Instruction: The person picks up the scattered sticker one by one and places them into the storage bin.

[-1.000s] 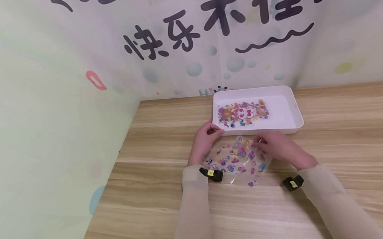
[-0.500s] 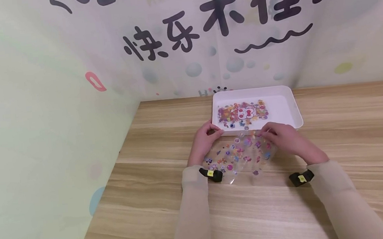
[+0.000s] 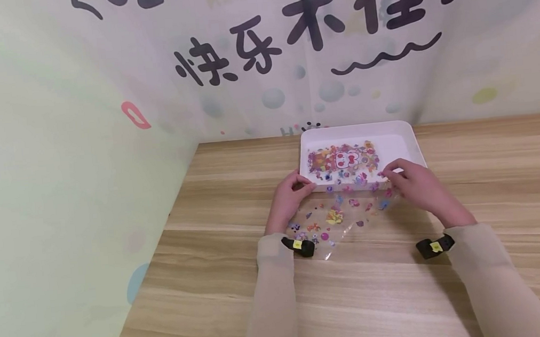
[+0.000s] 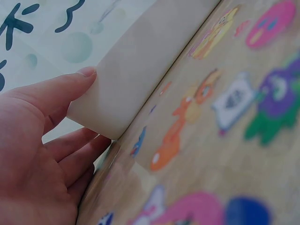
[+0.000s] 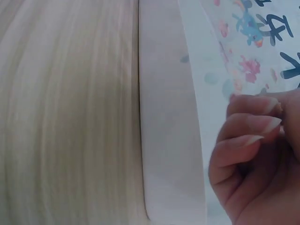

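Observation:
A clear sticker sheet [image 3: 339, 213] with small colourful stickers lies on the wooden table [image 3: 358, 300], in front of a white tray [image 3: 404, 138]. My right hand [image 3: 408, 178] pinches the sheet's far right corner and holds it raised over the tray's front rim. In the right wrist view its fingers [image 5: 248, 140] are curled beside the tray rim [image 5: 168, 140]. My left hand [image 3: 293, 190] is at the tray's near left corner. Its thumb [image 4: 70, 86] rests on that corner [image 4: 112, 93], with its fingers curled below at the sheet's edge [image 4: 197, 154]. A second sticker sheet [image 3: 341, 159] lies inside the tray.
A printed backdrop [image 3: 289, 54] with large dark characters closes off the table's far side, and a pale green wall [image 3: 61, 208] the left. Black wrist cameras [image 3: 301, 246] sit on both beige sleeves. Bare wood stretches to the right and towards me.
My right hand has moved away and to the right, lifting the clear sheet's right side up to the tray's front rim. My left hand has stayed at the tray corner.

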A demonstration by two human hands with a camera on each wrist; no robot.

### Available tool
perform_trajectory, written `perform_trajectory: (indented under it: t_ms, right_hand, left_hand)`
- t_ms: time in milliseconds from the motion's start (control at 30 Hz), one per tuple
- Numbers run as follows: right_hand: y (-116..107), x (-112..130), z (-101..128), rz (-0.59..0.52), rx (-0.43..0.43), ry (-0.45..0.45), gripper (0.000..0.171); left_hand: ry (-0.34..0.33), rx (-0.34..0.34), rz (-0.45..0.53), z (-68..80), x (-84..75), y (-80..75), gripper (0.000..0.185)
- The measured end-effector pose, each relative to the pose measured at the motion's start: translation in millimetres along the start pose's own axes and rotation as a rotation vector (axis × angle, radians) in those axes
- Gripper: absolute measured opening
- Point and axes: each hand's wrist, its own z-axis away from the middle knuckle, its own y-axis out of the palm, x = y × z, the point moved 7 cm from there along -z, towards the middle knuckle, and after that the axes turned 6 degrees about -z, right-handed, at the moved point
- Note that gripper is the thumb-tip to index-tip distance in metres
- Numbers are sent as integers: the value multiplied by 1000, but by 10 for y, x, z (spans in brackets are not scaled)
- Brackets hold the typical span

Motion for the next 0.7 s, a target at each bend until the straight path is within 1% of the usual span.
perform_trajectory:
  t_ms: [200,333,500,700]
  right_hand:
    - [-61,-65,-8,-62,-66,67,47]
    - [-96,-127,-4,-156,-127,117,52]
    - [-140,-214,-10,-272,-212,140,49]
    - [-168,-252,-15,-369,-260,137,43]
  left_hand:
    - [1,-2,-8,-4,18,-10,19]
    - [-5,-1,-10,-1,26,-6,19]
    - [-18,-1,-7,8,24,-5,20]
    - [-22,0,-6,4,23,-3,18]
